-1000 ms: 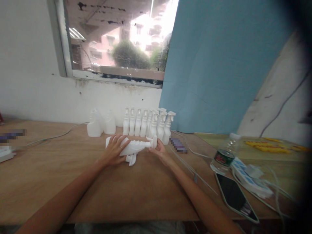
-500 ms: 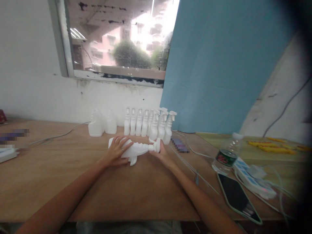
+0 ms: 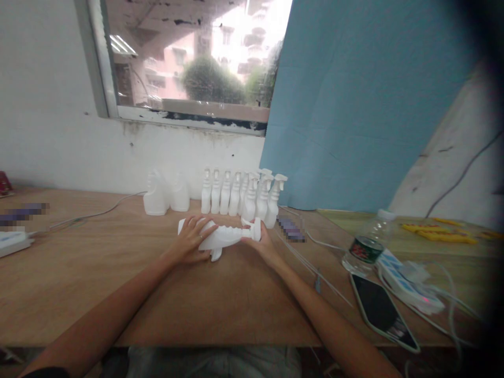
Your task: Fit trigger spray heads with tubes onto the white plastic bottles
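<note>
A white spray bottle (image 3: pixel 226 237) is held on its side above the table, its base to the left and its neck to the right. My left hand (image 3: pixel 193 239) wraps round its body, fingers over the top. My right hand (image 3: pixel 265 247) grips the white spray head (image 3: pixel 256 230) at the neck end; some of its fingers are hidden behind it. Below the bottle, by my left fingertips, a small white part (image 3: pixel 216 254) sticks out, looking like another spray head; what bears it is hidden.
Several white spray bottles (image 3: pixel 226 194) stand in a group at the back, with white bottles (image 3: pixel 155 199) left of them. To the right are a clear water bottle (image 3: pixel 366 249), a phone (image 3: pixel 384 312), a power strip (image 3: pixel 409 286) and loose cables. A blue curtain (image 3: pixel 346 105) hangs behind.
The whole scene sits slightly higher in the picture as the view tilts. Both hands keep their hold on the bottle and spray head, with only a slight shift.
</note>
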Demonstrator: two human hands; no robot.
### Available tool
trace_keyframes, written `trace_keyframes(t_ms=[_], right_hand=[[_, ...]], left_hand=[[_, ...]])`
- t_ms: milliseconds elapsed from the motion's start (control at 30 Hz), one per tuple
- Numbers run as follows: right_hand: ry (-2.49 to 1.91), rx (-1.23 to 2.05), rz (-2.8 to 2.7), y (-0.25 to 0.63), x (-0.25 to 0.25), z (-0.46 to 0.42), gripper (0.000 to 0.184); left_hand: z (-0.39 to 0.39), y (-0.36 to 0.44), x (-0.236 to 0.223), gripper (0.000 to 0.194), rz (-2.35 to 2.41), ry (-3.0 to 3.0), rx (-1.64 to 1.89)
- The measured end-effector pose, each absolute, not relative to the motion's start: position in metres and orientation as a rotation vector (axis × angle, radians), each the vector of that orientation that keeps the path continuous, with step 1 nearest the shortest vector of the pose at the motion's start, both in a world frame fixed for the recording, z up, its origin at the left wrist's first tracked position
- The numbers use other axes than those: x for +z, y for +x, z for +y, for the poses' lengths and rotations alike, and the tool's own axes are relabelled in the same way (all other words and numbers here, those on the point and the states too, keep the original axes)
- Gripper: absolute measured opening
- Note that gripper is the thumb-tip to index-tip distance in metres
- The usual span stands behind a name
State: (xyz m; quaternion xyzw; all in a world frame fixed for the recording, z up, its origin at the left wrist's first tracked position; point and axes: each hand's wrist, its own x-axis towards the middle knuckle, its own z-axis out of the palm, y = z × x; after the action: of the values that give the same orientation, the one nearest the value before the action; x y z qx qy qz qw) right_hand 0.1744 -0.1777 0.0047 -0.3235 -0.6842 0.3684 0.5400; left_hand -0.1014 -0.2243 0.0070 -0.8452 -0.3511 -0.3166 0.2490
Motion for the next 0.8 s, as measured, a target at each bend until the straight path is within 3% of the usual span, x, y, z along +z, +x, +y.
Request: trace_keyframes(t_ms=[100,267,500,700,800], right_hand=[[-0.839,0.858,-1.596,0.1764,0.0062,-0.1772,0.049],[-0.713,0.957,-1.688,0.1805,0.0087,-0.1788,0.056],[-0.751,0.861,-1.657,0.1816,0.0058,-0.1750,0.054],[-0.750,0.978,-1.660,0.1780,0.0060,-0.1808,0.044],[-0.741,1.038,-1.656,0.1758,0.0071,-0.1841,0.050]], left_hand=[[-0.2242,-0.1013,0.0069,0.074,-0.966,-2.302,-0.859],[-0.2239,-0.1032,0.0083,0.073,-0.962,-2.291,-0.842],[-0.2240,-0.1025,0.0059,0.074,-0.971,-2.290,-0.856],[-0.2251,-0.1026,0.0057,0.073,-0.944,-2.269,-0.833],[-0.2244,-0.1046,0.0069,0.073,-0.939,-2.263,-0.829]])
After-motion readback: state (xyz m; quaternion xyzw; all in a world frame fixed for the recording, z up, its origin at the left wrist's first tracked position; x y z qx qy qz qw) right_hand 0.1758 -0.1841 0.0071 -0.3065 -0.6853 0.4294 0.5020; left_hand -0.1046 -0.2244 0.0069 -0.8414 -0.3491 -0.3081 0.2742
